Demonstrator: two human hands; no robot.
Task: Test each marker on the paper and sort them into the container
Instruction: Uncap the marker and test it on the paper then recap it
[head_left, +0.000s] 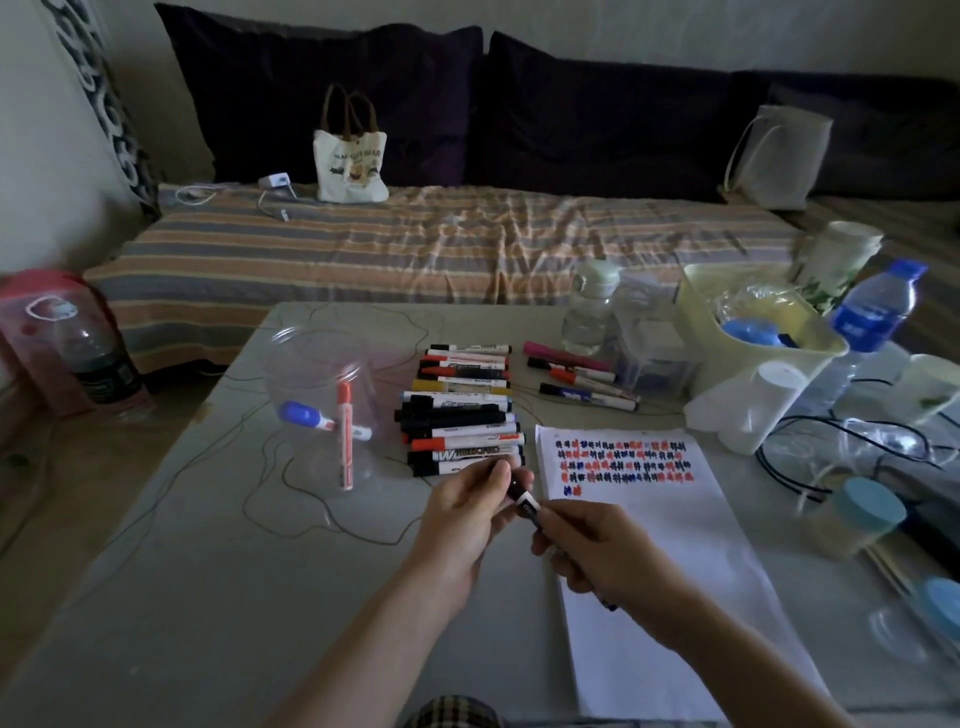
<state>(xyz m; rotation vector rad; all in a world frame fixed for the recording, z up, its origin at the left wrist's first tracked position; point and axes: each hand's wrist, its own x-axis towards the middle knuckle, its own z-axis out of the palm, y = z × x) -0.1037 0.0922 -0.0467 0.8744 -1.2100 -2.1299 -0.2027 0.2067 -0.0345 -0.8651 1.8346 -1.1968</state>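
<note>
The table (208, 545) is carrying the paper (649, 545), lying right of both hands, and the container (317, 395), lying left. The right hand (597, 556) is gripping the marker (524, 501) barrel; the left hand (467, 514) is pinching its far end, axis running up-left. The tip is hidden; cap state is unclear

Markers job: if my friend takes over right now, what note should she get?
Left hand pinches the cap end of a black marker; right hand grips its barrel, above the table beside the paper.
Clear plastic container, left of the pile, holds two markers: one red, one blue-capped.
Done: the paper carries rows of red, blue and black test marks.
Left: test the held marker, then the stacked pile and the loose group behind the paper, and sort each into the container.
</note>
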